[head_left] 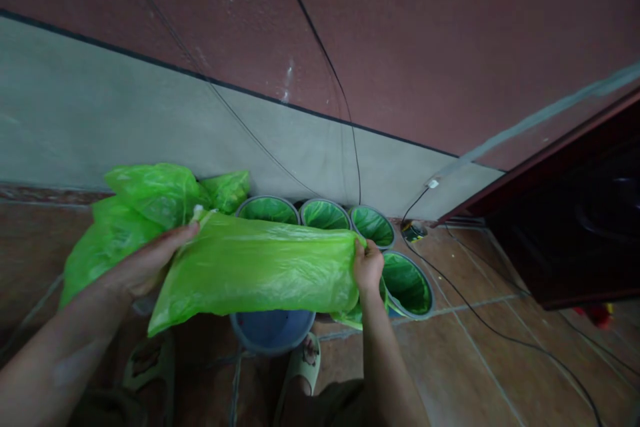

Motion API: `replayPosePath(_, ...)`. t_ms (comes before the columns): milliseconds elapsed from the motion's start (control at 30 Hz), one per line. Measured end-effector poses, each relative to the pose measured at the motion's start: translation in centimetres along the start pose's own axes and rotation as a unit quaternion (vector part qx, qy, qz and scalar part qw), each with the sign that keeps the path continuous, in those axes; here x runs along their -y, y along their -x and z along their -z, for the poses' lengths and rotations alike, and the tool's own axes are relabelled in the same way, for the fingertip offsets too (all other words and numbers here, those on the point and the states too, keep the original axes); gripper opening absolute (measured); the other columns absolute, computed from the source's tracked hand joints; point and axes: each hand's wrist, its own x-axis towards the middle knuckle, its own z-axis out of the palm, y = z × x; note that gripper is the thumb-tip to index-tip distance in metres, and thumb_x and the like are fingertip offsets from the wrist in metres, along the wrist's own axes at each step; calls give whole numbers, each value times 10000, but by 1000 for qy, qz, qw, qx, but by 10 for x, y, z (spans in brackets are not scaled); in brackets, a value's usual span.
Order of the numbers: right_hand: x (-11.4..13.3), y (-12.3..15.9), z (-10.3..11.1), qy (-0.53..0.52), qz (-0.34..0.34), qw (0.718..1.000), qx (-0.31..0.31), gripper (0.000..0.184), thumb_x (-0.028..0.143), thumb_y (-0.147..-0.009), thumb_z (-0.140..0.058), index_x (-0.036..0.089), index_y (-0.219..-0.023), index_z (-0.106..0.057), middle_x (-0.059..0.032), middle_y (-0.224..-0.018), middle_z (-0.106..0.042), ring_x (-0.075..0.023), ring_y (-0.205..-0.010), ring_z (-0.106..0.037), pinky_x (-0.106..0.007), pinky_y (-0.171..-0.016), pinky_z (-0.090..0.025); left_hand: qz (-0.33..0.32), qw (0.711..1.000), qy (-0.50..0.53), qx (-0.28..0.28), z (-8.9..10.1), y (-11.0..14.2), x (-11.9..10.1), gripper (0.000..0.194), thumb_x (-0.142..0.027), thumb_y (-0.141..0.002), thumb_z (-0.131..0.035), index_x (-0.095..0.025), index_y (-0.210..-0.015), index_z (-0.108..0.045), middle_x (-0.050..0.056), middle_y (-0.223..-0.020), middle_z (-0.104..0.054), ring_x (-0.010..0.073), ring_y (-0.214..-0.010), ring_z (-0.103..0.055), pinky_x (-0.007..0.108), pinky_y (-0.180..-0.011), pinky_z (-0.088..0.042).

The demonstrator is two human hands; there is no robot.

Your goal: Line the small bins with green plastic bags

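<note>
A bright green plastic bag (265, 263) is stretched out flat between my two hands. My left hand (175, 243) grips its left end near a small white tie or edge; its fingers are partly hidden behind the bag. At the other end, my right hand (369, 265) pinches the bag's upper right corner. Beneath the bag stands a grey-blue bin (274, 333) with no green lining showing in its visible part. More bins lined with green bags, such as the front right bin (407, 283), stand behind and to the right.
Filled green bags (150, 197) lie heaped at the left by the wall. A black cable (480, 307) runs over the tiled floor (480, 360) from a white wall connector (432, 183). A small can (414, 231) stands near the wall, and a dark doorway or cabinet (565, 213) is at right. My slippered feet are below.
</note>
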Motion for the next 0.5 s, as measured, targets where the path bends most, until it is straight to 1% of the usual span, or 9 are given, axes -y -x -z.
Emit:
replayPosePath(33,-2,-1,0,1,-6,1000,-2,601,703,-935,-412,179,-850,-694,-135,-732,-729,-277,-676,-642,-354,-662,-448,30,998,12,58,2,1,1,607,-625,-527,-879,-226,-962,-738,76,-710,-781,320,-720,-781,417,-670,-650)
replayPosePath(100,-5,-4,-1,-7,-20,1000,-3,600,715,-913,-434,180,-833,-694,-139,-730,-729,-280,-686,-644,-360,-672,-457,66,987,17,147,7,1,6,650,-426,-467,-945,-236,-1052,-737,70,-804,-816,314,-785,-794,406,-742,-659)
replayPosePath(167,-6,-6,-2,-38,-42,998,-5,587,728,-871,-488,180,-812,-691,-138,-747,-736,-280,-713,-650,-372,-701,-476,53,985,-17,163,12,-3,11,608,-376,-489,-925,-226,-1048,-739,68,-860,-830,308,-820,-797,410,-780,-660)
replayPosePath(233,-4,-7,-2,-107,-93,990,2,585,756,-792,-578,181,-798,-685,-125,-762,-742,-277,-731,-659,-378,-718,-498,26,988,-95,120,18,-11,16,519,-380,-482,-901,-201,-943,-746,61,-839,-829,305,-801,-789,405,-753,-661)
replayPosePath(267,-1,-6,-2,-158,-131,979,20,588,763,-760,-618,181,-811,-688,-117,-777,-749,-275,-740,-671,-378,-720,-512,16,986,-139,87,20,-15,18,468,-385,-478,-888,-193,-881,-746,54,-806,-824,299,-776,-783,397,-726,-659)
replayPosePath(333,6,-4,2,-273,-213,933,103,610,775,-755,-646,183,-888,-711,-105,-833,-772,-280,-782,-712,-381,-732,-549,15,984,-178,28,23,-20,20,403,-400,-482,-867,-185,-798,-739,43,-741,-811,282,-710,-766,383,-667,-651)
replayPosePath(367,11,-2,5,-325,-242,901,157,617,775,-777,-642,187,-945,-724,-102,-874,-785,-284,-820,-735,-384,-751,-568,20,986,-165,11,25,-22,21,402,-406,-486,-865,-180,-793,-738,42,-727,-809,275,-687,-760,379,-652,-648)
replayPosePath(433,19,3,13,-397,-260,842,257,584,725,-804,-688,200,-1056,-734,-98,-981,-805,-287,-928,-763,-393,-831,-591,32,995,-91,-10,26,-23,21,444,-398,-476,-879,-166,-828,-739,48,-741,-816,265,-675,-762,374,-643,-651)
replayPosePath(500,25,9,18,-420,-242,811,328,547,587,-736,-837,199,-1108,-735,-96,-1068,-808,-287,-1020,-761,-398,-926,-583,38,999,-20,-26,27,-23,21,485,-359,-446,-901,-150,-851,-738,57,-760,-822,261,-679,-769,370,-645,-656)
